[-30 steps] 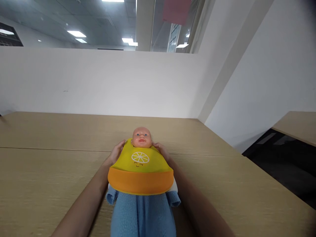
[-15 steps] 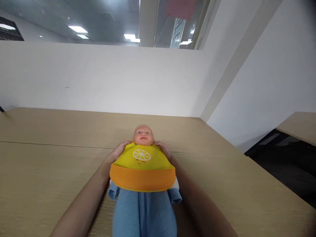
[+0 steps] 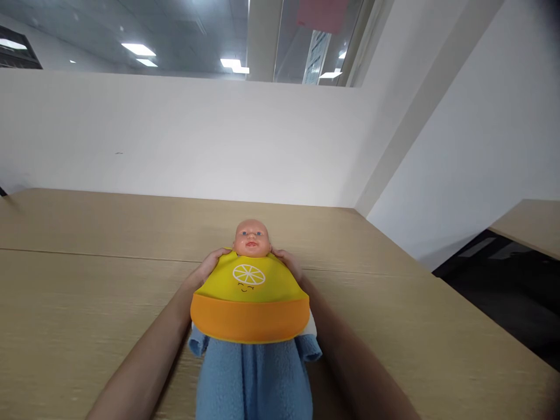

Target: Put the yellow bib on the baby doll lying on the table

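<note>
wide yellow-orange bib (image 3: 250, 294) on bald, blue-clad plastic doll (image 3: 252, 240); left hand (image 3: 209, 267), right hand (image 3: 290, 264) flank doll's neck; pinching or spread, can't tell.

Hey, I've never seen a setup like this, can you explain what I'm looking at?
No machine: these are a person's bare hands, seen from a camera worn on the head. The left hand and right hand touch the upper edges of a yellow bib with an orange pocket, either side of a doll's neck. The doll, in blue clothing, is over a light brown table; behind is a white wall. Some fingers are hidden, so I can't tell how firm the grip is, or whether the doll lies flat.
</note>
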The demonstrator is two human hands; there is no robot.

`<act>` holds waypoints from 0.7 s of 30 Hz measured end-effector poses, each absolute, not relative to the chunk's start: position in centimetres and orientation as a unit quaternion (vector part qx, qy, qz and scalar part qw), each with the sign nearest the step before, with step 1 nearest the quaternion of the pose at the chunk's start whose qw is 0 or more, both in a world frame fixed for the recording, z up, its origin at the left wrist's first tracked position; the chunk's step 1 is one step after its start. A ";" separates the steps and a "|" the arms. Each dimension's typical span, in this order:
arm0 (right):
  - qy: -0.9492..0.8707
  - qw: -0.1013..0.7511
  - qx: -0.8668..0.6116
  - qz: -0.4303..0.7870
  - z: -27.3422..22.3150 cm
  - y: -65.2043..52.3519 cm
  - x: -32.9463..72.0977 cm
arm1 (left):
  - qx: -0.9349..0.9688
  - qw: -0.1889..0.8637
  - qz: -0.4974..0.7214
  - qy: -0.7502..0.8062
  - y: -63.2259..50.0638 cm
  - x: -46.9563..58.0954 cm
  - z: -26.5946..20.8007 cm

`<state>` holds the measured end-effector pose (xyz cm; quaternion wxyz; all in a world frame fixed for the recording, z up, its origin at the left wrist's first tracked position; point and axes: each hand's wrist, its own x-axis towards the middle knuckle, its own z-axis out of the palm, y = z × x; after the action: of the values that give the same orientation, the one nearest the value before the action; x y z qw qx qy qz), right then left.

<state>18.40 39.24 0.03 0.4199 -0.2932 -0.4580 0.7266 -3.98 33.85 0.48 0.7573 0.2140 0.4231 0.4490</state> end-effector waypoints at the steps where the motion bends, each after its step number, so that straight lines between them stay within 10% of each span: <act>1: -0.459 0.420 -0.292 0.727 0.2 39.2 18.4 | 0.211 0.759 0.443 0.428 33.8 -4.0 0.5; 21: -0.479 0.412 -0.283 0.722 0.0 39.2 18.3 | 0.174 0.751 0.500 0.395 33.5 -3.9 0.9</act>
<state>18.29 39.17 -0.02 0.4122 -0.2826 -0.4786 0.7219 -3.91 33.48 0.87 0.7508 0.1739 0.3951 0.4999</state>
